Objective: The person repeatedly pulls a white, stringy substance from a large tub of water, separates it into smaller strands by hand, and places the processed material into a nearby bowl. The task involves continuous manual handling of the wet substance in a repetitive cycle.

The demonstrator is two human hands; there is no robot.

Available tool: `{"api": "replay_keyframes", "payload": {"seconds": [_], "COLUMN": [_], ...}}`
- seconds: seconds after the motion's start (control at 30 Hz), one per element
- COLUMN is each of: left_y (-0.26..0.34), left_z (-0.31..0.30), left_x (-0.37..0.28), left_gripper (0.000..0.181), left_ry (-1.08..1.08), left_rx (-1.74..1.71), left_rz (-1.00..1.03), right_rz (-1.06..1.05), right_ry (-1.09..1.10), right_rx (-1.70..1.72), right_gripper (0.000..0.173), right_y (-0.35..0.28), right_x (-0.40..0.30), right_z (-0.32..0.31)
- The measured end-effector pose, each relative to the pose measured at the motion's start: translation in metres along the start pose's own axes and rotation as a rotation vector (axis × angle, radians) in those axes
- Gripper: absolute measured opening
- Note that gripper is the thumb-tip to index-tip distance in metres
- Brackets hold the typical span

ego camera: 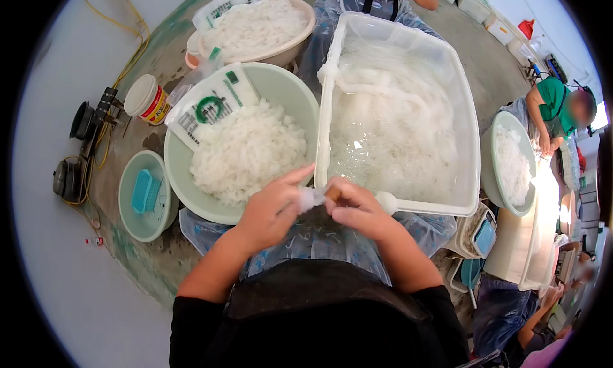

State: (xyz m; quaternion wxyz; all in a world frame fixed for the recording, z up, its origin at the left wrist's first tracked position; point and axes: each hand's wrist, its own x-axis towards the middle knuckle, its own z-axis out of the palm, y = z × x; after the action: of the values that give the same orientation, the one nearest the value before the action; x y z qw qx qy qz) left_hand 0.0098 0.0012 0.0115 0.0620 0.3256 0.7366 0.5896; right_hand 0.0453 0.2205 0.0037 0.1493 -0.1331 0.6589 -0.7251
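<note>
My left hand (268, 215) holds a small wet clump of white fibre (307, 199) in its fingers, its index finger pointing towards the tub's corner. The fingers of my right hand (359, 210) are curled at the clump's other end, with a brown patch at the fingertips whose nature is unclear. Both hands are at the near left corner of a white plastic tub (467, 128) of water. Pale, soaked fibre (397, 109) fills much of it, and a strand is draped over its left rim. Left of it, a pale green basin (177, 176) contains a heap of white fibre tufts (254, 152).
A printed plastic bag (244, 83) lies in the green basin. Behind is a pink basin (306, 30) of fibre. To the left stand a lidded bucket (143, 97) and a small basin (125, 215) with a blue basket (145, 191). A person in green (550, 95) works at right.
</note>
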Motion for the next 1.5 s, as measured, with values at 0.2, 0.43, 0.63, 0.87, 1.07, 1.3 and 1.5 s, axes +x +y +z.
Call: {"api": "replay_keyframes", "payload": {"seconds": [0.2, 0.43, 0.63, 0.87, 1.07, 1.3, 1.5], "left_y": [0.008, -0.022, 0.0, 0.003, -0.003, -0.003, -0.008], "left_z": [0.01, -0.018, 0.009, 0.022, -0.006, -0.003, 0.0], "left_x": [0.001, -0.007, 0.009, 0.006, 0.009, 0.002, 0.008], "left_gripper": [0.016, 0.017, 0.026, 0.033, 0.036, 0.024, 0.007], "left_ry": [0.159, -0.148, -0.065, -0.019, -0.033, -0.058, -0.087], "left_rx": [-0.674, -1.137, 0.714, -0.117, 0.575, -0.151, 0.572], "left_rz": [-0.307, -0.547, 0.002, 0.089, 0.215, -0.053, 0.221], "right_rz": [-0.11, -0.245, -0.513, -0.408, -0.099, -0.431, -0.198], "right_ry": [-0.047, -0.014, -0.441, 0.052, -0.001, 0.008, -0.019], "right_rx": [-0.627, -0.631, -0.146, 0.734, -0.478, -0.4, -0.458], "right_gripper": [0.022, 0.014, 0.031, 0.014, 0.014, 0.009, 0.013], "right_y": [0.01, 0.024, -0.034, -0.012, 0.046, 0.011, 0.012], "right_x": [0.008, 0.002, 0.008, 0.021, 0.015, 0.017, 0.012], "right_z": [-0.007, 0.017, 0.041, 0.025, 0.009, 0.015, 0.004]}}
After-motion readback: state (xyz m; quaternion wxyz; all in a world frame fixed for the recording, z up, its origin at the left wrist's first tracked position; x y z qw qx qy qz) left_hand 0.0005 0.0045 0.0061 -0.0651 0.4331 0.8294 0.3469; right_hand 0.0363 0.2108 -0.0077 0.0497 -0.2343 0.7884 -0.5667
